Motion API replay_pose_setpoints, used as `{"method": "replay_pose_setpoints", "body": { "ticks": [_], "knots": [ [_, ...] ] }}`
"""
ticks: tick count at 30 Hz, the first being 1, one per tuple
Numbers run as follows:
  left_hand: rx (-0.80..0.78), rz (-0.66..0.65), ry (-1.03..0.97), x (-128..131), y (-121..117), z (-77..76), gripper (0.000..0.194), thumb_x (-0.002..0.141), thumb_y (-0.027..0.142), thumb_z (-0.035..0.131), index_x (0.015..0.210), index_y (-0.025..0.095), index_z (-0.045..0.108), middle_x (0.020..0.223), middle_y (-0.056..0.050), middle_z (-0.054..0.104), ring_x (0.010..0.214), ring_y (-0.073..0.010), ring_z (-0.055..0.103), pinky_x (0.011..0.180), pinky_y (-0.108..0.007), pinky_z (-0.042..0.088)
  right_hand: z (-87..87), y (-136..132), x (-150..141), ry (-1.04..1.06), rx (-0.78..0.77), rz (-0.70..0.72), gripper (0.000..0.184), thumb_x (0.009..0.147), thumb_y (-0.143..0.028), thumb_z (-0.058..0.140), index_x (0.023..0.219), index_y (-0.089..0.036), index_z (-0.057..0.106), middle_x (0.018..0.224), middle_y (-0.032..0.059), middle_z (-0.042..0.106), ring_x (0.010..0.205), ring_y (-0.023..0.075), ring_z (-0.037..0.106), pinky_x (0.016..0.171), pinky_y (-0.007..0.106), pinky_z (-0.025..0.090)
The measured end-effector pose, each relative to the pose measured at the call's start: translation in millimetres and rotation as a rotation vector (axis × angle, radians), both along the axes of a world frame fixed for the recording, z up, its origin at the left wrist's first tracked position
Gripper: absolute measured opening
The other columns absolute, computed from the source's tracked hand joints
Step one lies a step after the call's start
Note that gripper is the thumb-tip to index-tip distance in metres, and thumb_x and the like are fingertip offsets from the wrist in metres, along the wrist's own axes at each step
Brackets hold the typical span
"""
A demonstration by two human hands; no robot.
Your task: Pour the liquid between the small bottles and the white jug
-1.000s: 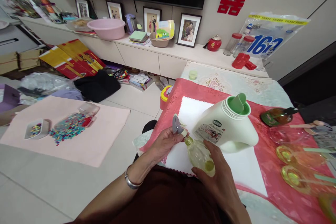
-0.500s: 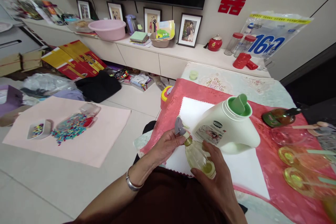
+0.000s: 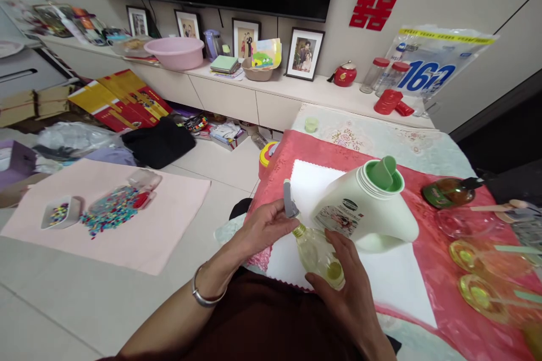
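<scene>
My left hand (image 3: pixel 267 230) pinches a grey spray head (image 3: pixel 290 202) between thumb and fingers. Just below it, the threaded neck of a clear, yellowish bottle (image 3: pixel 314 252) shows, tilted toward the left hand. My right hand (image 3: pixel 350 282) is closed around the lower part of that bottle, thumb on the near side. Whether the head still touches the neck is hard to make out. Right behind the bottle stands a pale green detergent jug (image 3: pixel 339 200), with a green spout (image 3: pixel 385 174) at its uncapped mouth.
White paper (image 3: pixel 406 287) lies under the jug on a red cloth (image 3: pixel 427 248). To the right are a brown pump bottle (image 3: pixel 449 192) and yellow transparent bottles (image 3: pixel 478 293). A small green cup (image 3: pixel 311 124) stands at the back. Colourful beads (image 3: pixel 112 211) lie on a pink sheet (image 3: pixel 169 237) at left.
The grey spray head has turned more upright and come up off the bottle neck, whose gold threads show more. My left hand has shifted slightly left and up.
</scene>
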State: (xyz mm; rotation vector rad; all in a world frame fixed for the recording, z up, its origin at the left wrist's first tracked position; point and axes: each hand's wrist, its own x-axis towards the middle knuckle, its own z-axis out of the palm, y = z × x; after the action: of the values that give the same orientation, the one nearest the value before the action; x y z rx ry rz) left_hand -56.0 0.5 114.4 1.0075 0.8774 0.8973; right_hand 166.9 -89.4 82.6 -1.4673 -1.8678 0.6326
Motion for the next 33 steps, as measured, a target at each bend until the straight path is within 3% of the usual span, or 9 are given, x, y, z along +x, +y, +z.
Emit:
{"method": "replay_pose_setpoints", "body": {
  "ticks": [6, 12, 19, 25, 28, 33],
  "knots": [
    [-0.023, -0.104, -0.040, 2, -2, -2.0, 0.027, 0.085, 0.035, 0.076, 0.105, 0.017, 0.075, 0.098, -0.007, 0.077, 0.085, -0.0203, 0.069, 0.079, -0.029, 0.051, -6.8, -6, -5, 0.130, -0.069, -0.025, 0.062, 0.093, -0.038, 0.067, 0.148, -0.029, 0.041, 0.146, 0.0059, 0.043, 0.133, 0.0266, 0.046, 0.104, 0.038, 0.049],
    [-0.064, -0.073, -0.153, 8, -7, -11.8, 0.022, 0.084, 0.033, 0.078, 0.098, 0.016, 0.075, 0.096, -0.006, 0.076, 0.088, -0.0177, 0.069, 0.086, -0.029, 0.050, -9.8, -10, -9, 0.318, -0.141, -0.060, 0.061, 0.093, -0.042, 0.068, 0.147, -0.025, 0.046, 0.146, 0.0072, 0.045, 0.132, 0.0260, 0.047, 0.098, 0.033, 0.050],
    [-0.129, -0.059, -0.182, 12, -12, -14.3, 0.027, 0.082, 0.034, 0.081, 0.101, 0.017, 0.074, 0.096, -0.003, 0.074, 0.089, -0.0148, 0.066, 0.089, -0.028, 0.049, -24.6, -6, -4, 0.345, -0.112, -0.013, 0.063, 0.093, -0.046, 0.071, 0.147, -0.028, 0.044, 0.144, 0.0055, 0.047, 0.129, 0.0233, 0.051, 0.095, 0.028, 0.052],
    [-0.140, -0.054, -0.201, 17, -16, -13.0, 0.032, 0.082, 0.039, 0.079, 0.104, 0.017, 0.074, 0.100, -0.007, 0.075, 0.095, -0.0215, 0.068, 0.094, -0.037, 0.049, -14.8, -8, -10, 0.406, -0.082, -0.095, 0.061, 0.090, -0.044, 0.074, 0.143, -0.030, 0.050, 0.142, 0.0022, 0.050, 0.130, 0.0219, 0.049, 0.100, 0.027, 0.047],
    [-0.123, -0.025, -0.238, 21, -18, -11.2, 0.033, 0.080, 0.040, 0.081, 0.103, 0.017, 0.075, 0.101, -0.007, 0.075, 0.098, -0.0228, 0.068, 0.096, -0.037, 0.047, -10.7, -9, -14, 0.572, -0.123, -0.157, 0.061, 0.087, -0.045, 0.077, 0.141, -0.030, 0.055, 0.142, 0.0034, 0.051, 0.130, 0.0241, 0.049, 0.103, 0.030, 0.045],
    [-0.091, 0.036, -0.330, 31, -23, -6.3, 0.031, 0.080, 0.042, 0.080, 0.100, 0.018, 0.077, 0.099, -0.008, 0.076, 0.104, -0.0252, 0.067, 0.099, -0.039, 0.046, -19.0, -4, -17, 1.057, -0.379, -0.129, 0.068, 0.076, -0.049, 0.086, 0.137, -0.029, 0.062, 0.140, 0.0083, 0.055, 0.129, 0.0295, 0.053, 0.102, 0.036, 0.049]
  ]
}}
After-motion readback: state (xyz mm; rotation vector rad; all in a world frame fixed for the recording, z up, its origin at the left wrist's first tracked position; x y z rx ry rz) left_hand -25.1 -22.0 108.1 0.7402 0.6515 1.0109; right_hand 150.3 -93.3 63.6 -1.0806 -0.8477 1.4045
